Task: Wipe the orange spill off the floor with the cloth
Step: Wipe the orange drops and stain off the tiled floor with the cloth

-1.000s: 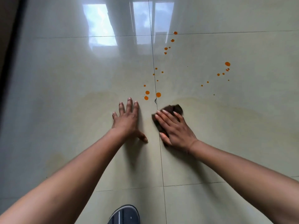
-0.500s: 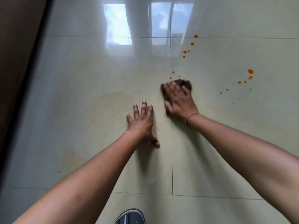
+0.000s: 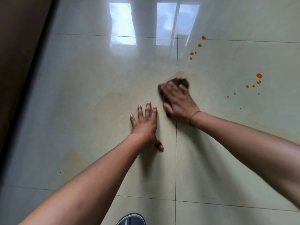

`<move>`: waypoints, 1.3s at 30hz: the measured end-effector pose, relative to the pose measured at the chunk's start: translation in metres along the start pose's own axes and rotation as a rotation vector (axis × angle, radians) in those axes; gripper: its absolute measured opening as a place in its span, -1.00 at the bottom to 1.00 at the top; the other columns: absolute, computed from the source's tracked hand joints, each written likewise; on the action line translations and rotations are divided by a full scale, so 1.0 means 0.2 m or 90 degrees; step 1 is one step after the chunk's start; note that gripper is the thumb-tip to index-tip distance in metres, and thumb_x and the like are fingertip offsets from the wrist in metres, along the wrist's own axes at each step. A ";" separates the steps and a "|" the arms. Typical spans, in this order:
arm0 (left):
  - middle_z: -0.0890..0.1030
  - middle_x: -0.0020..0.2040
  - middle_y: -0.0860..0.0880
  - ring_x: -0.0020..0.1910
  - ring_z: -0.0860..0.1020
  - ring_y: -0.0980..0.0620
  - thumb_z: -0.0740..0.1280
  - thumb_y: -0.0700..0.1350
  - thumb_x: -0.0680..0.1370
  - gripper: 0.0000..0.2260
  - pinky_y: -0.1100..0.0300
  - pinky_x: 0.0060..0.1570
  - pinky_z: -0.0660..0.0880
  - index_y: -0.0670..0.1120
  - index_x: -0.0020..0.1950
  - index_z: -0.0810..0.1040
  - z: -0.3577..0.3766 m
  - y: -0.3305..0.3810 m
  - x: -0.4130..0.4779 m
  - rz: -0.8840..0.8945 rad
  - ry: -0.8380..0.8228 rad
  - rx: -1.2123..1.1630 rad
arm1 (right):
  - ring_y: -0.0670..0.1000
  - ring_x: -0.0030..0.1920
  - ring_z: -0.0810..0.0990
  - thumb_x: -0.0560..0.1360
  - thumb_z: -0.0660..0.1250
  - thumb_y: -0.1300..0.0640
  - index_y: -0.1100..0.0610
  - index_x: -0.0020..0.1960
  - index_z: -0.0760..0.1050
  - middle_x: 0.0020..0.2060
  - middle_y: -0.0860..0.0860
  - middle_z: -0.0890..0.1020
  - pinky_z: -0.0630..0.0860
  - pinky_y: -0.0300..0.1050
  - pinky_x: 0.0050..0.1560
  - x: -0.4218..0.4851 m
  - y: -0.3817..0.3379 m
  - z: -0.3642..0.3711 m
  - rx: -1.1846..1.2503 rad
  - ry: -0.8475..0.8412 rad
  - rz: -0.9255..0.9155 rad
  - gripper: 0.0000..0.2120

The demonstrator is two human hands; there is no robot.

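Note:
My right hand (image 3: pixel 178 99) presses a dark brown cloth (image 3: pixel 183 82) flat on the glossy floor, just right of a tile joint; the hand is blurred and most of the cloth is hidden under it. A faint orange smear (image 3: pixel 180 74) arcs just beyond the cloth. One group of orange drops (image 3: pixel 199 45) lies farther away, up and right of the cloth. Another group of orange drops (image 3: pixel 259 76) lies to the far right. My left hand (image 3: pixel 145 123) rests flat on the tile, fingers spread, holding nothing, left of the joint.
The pale tiles (image 3: pixel 97 70) show yellowish wiped patches (image 3: pixel 113 101) left of my hands. A dark wall or door edge (image 3: pixel 24 62) runs along the left. The toe of a grey shoe (image 3: pixel 131 220) shows at the bottom edge. Window reflections (image 3: pixel 123 25) shine on the far floor.
My right hand has pushed the cloth forward over the drops near the tile joint, which are now gone, leaving a smear. My left hand has stayed planted.

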State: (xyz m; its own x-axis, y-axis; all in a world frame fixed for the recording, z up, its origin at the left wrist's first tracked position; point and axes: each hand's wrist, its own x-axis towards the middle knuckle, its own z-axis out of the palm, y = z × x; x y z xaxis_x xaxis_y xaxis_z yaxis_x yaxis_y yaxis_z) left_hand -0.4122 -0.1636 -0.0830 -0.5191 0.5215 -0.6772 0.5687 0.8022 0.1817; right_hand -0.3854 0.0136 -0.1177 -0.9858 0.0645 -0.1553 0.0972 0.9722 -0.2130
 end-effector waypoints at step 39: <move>-0.02 0.52 -0.06 0.47 0.04 -0.25 0.64 0.12 0.12 0.19 -0.25 0.12 0.48 -0.01 0.54 -0.03 0.03 0.32 -0.03 0.183 0.025 0.204 | 0.04 0.55 0.02 0.57 0.16 -0.03 0.12 0.55 0.03 0.55 0.06 0.08 -0.11 0.10 0.49 -0.76 0.25 0.10 0.056 0.105 0.406 -0.37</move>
State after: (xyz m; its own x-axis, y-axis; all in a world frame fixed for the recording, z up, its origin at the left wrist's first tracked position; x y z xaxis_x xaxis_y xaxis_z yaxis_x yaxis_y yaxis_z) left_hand -0.3683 -0.1168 -0.0724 -0.3311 0.7266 -0.6020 0.8600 0.4949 0.1243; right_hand -0.2275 0.0484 -0.1231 -0.7387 0.6616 -0.1291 0.6725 0.7105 -0.2072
